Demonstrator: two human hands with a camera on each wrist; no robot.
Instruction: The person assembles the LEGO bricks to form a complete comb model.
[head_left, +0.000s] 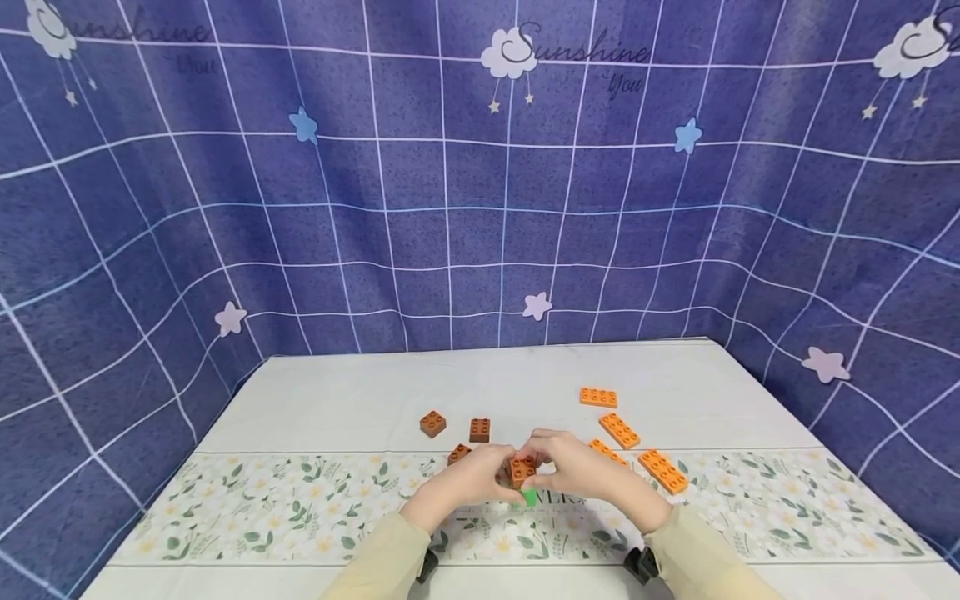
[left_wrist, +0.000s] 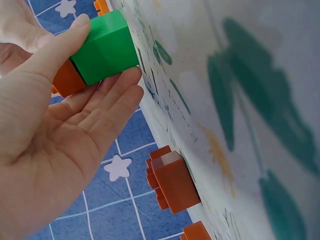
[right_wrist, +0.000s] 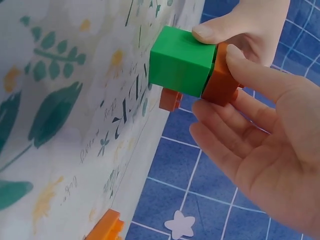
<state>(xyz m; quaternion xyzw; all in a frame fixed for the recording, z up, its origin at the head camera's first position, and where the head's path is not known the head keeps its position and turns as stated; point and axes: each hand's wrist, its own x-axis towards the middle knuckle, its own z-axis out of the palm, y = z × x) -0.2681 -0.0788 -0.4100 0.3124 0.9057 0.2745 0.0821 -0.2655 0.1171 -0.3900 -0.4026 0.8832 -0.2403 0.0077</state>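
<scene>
A reddish-brown toy brick [head_left: 522, 472] with studs sits on a green block [right_wrist: 182, 60], close over the flowered cloth. My left hand [head_left: 471, 477] grips the green block, its thumb on one side and its fingers on the other. My right hand [head_left: 581, 473] pinches the brown brick between thumb and fingers, as the right wrist view shows. In the left wrist view, the green block [left_wrist: 106, 47] stands against the cloth, and the brown brick [left_wrist: 71, 80] is partly covered by the left thumb. A thin dark seam runs between the two pieces.
Several loose brown bricks lie left of and beyond the hands, such as one brick [head_left: 432, 423] and another [head_left: 480, 430]. Several orange eight-stud plates lie on the right, including one plate [head_left: 663, 472]. A blue curtain [head_left: 480, 233] borders the table [head_left: 337, 400].
</scene>
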